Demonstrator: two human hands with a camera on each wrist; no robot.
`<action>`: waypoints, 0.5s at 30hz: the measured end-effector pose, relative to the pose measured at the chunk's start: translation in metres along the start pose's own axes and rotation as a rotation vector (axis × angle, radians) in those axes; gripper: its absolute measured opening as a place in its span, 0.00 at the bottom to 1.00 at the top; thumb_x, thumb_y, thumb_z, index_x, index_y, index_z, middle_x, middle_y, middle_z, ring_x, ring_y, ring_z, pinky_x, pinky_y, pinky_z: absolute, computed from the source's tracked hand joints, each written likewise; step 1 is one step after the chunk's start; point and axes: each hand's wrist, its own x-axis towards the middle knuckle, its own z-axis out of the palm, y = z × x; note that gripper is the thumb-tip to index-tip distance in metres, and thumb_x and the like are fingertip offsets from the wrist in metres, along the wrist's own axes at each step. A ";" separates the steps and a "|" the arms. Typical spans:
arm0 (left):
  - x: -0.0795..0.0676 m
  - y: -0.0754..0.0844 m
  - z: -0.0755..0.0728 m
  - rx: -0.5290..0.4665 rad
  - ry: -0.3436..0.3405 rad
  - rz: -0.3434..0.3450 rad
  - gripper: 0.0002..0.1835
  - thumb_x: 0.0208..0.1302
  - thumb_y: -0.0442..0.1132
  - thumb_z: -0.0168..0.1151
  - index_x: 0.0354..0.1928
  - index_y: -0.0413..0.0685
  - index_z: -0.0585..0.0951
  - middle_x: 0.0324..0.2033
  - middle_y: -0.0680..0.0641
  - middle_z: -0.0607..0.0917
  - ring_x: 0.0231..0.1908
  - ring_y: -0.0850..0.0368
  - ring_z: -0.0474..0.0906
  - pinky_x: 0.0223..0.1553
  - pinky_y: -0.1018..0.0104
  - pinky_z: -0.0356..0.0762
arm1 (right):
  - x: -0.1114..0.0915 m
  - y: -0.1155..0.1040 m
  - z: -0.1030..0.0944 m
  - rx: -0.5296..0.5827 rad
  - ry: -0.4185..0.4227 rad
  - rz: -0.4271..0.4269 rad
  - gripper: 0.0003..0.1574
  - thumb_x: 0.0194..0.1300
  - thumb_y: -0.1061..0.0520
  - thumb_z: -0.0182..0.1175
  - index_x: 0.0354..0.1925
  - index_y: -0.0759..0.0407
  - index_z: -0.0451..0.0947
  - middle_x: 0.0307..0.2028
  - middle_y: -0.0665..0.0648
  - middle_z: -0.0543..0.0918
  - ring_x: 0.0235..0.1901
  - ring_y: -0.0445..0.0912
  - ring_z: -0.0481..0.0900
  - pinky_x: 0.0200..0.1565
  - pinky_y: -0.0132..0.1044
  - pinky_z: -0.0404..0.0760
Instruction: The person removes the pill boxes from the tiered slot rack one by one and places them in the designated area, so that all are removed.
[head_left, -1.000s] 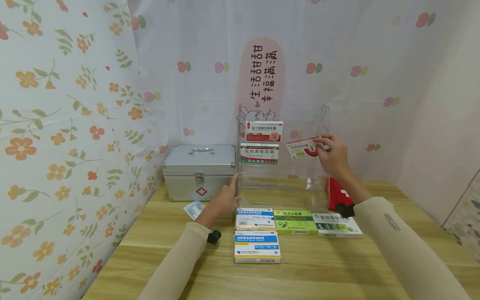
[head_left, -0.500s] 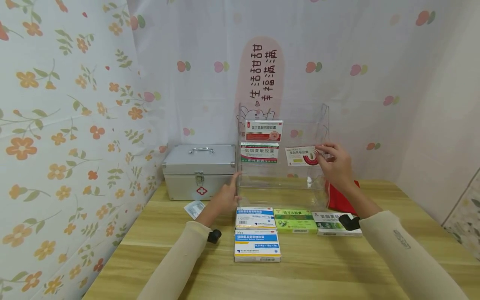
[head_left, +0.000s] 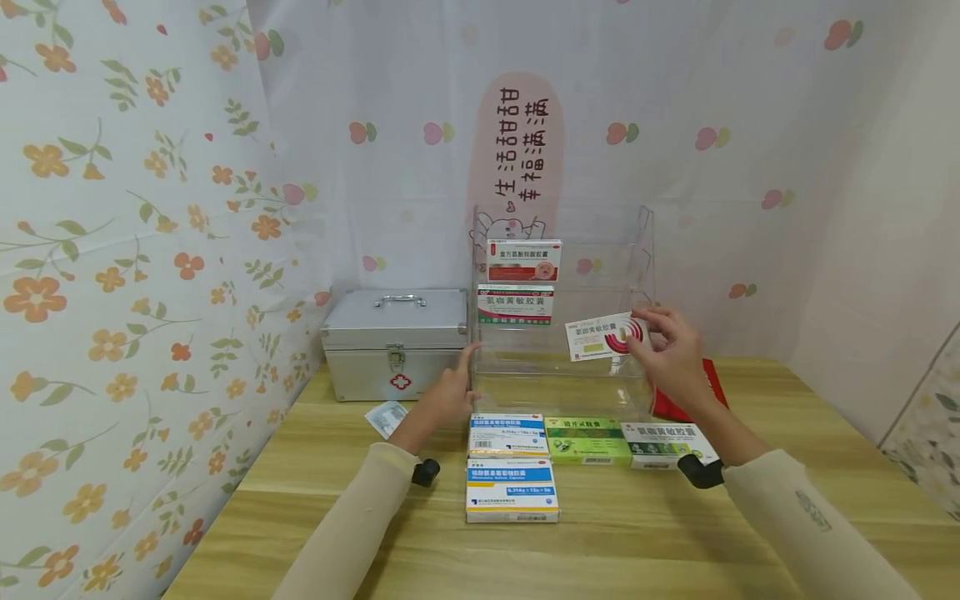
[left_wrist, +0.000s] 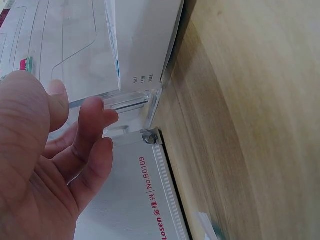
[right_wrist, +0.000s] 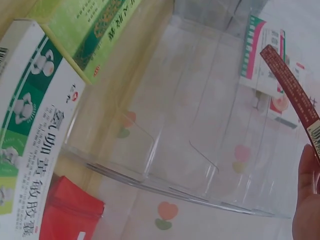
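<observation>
My right hand point(head_left: 672, 357) pinches the right end of a white medicine box point(head_left: 594, 340) with red arcs. This box is tilted in front of the clear display rack point(head_left: 525, 363); its dark red edge point(right_wrist: 292, 87) shows in the right wrist view. At the rack's lower left side, my left hand point(head_left: 444, 402) grips the clear wall, fingers bent point(left_wrist: 92, 150) in the left wrist view. Two boxes stand in the rack's left part: a red and white medicine box point(head_left: 523, 261) above a green and red one point(head_left: 515, 306).
Before the rack lie two blue and white boxes point(head_left: 512, 492), a green box point(head_left: 587, 439) and a white and green box point(head_left: 667, 444). A silver first-aid case point(head_left: 363, 362) stands left, near a small packet point(head_left: 386, 418). A red pouch point(head_left: 708, 392) lies behind my right wrist.
My right hand has lowered the held medicine box from the rack's middle height towards a lower tier, and its tilt has changed. My left hand stays at the rack's side.
</observation>
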 end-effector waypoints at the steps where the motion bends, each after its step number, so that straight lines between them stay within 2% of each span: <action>1: 0.000 0.000 0.000 0.003 -0.002 0.000 0.50 0.68 0.31 0.62 0.77 0.63 0.38 0.15 0.45 0.76 0.12 0.57 0.69 0.14 0.70 0.66 | -0.002 -0.001 0.000 0.004 -0.010 0.014 0.23 0.60 0.74 0.63 0.55 0.77 0.76 0.53 0.70 0.75 0.46 0.50 0.75 0.44 0.18 0.75; 6: -0.001 -0.001 0.000 0.001 -0.008 -0.014 0.50 0.68 0.32 0.62 0.77 0.62 0.39 0.16 0.45 0.76 0.12 0.56 0.69 0.14 0.70 0.67 | -0.013 0.006 -0.001 -0.006 -0.038 0.045 0.23 0.62 0.68 0.66 0.57 0.70 0.79 0.54 0.65 0.76 0.47 0.47 0.77 0.45 0.19 0.75; 10: -0.001 -0.001 -0.001 -0.003 -0.005 -0.016 0.50 0.68 0.31 0.62 0.77 0.62 0.39 0.17 0.45 0.76 0.13 0.55 0.71 0.14 0.69 0.68 | -0.022 0.012 -0.002 0.005 -0.045 0.047 0.24 0.62 0.64 0.68 0.57 0.65 0.80 0.54 0.61 0.78 0.46 0.40 0.78 0.46 0.20 0.75; 15: 0.001 -0.001 0.000 -0.002 -0.003 -0.002 0.50 0.67 0.30 0.62 0.77 0.61 0.39 0.18 0.46 0.77 0.13 0.55 0.72 0.15 0.69 0.69 | -0.033 0.012 -0.006 0.051 -0.081 0.069 0.26 0.62 0.65 0.68 0.58 0.66 0.78 0.54 0.61 0.77 0.47 0.31 0.76 0.45 0.20 0.76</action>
